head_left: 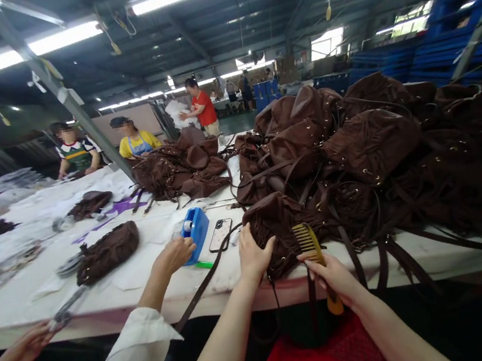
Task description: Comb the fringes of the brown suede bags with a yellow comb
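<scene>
My right hand (326, 274) grips a yellow wide-toothed comb (309, 240), its teeth pointing up and left against the fringe of a dark brown bag (274, 215). With thumb and fingers apart, my left hand (256, 255) grips the near left side of that bag. The bag lies at the table's front edge, and its strap (203, 288) trails to the left over the edge. Metal eyelets show on the bag. Part of the fringe is hidden behind my hands and the comb.
A large heap of brown fringed bags (374, 146) fills the table's right side. Left of me, a co-worker's hand (179, 252) is at a blue tape dispenser (198, 231). A phone (221, 235) lies beside it. Another brown bag (112, 251) rests farther left. People stand across the table.
</scene>
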Action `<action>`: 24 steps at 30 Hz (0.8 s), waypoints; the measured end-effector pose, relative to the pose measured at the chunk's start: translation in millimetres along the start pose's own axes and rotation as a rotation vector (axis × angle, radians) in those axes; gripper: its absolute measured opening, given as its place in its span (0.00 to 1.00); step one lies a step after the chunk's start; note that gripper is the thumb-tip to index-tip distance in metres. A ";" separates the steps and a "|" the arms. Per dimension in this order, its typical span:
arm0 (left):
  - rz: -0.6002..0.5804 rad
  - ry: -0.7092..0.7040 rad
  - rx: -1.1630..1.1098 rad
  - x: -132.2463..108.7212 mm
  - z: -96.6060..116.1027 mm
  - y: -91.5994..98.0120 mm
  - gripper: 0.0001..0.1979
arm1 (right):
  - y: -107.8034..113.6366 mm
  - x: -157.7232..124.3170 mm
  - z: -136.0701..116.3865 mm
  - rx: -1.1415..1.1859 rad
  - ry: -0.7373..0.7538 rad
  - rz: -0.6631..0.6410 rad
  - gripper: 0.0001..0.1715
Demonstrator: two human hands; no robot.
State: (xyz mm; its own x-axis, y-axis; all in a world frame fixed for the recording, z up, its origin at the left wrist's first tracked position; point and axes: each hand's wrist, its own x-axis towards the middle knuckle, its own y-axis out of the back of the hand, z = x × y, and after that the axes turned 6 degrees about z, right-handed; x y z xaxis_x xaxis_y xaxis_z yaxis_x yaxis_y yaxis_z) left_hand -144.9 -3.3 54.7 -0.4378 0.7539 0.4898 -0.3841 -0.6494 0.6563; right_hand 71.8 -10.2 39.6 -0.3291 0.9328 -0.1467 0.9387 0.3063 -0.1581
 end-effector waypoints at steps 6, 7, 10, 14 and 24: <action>-0.144 -0.170 0.159 26.7 19.8 -6.6 0.26 | -35.9 50.4 -22.0 0.012 0.179 0.035 0.24; -0.211 -0.200 0.195 28.6 20.2 -7.2 0.23 | -39.1 59.2 -22.5 -0.015 0.187 0.031 0.23; -0.388 -0.212 0.237 26.5 12.2 -8.8 0.15 | -40.2 81.8 -14.6 -0.240 0.227 0.085 0.19; -0.547 -0.184 0.168 9.9 -11.2 -13.5 0.10 | -28.6 101.8 4.7 -0.633 0.281 0.098 0.18; -0.462 0.077 0.027 43.3 -116.3 124.2 0.14 | -24.4 90.0 2.2 -0.770 0.182 -0.091 0.15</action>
State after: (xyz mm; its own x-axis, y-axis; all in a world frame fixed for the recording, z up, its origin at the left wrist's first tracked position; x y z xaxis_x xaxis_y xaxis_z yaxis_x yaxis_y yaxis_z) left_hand -306.1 -62.7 90.7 -0.2852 0.9532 0.0999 -0.5316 -0.2441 0.8111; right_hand 19.1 65.9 28.1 -0.4483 0.8939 0.0062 0.7377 0.3660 0.5673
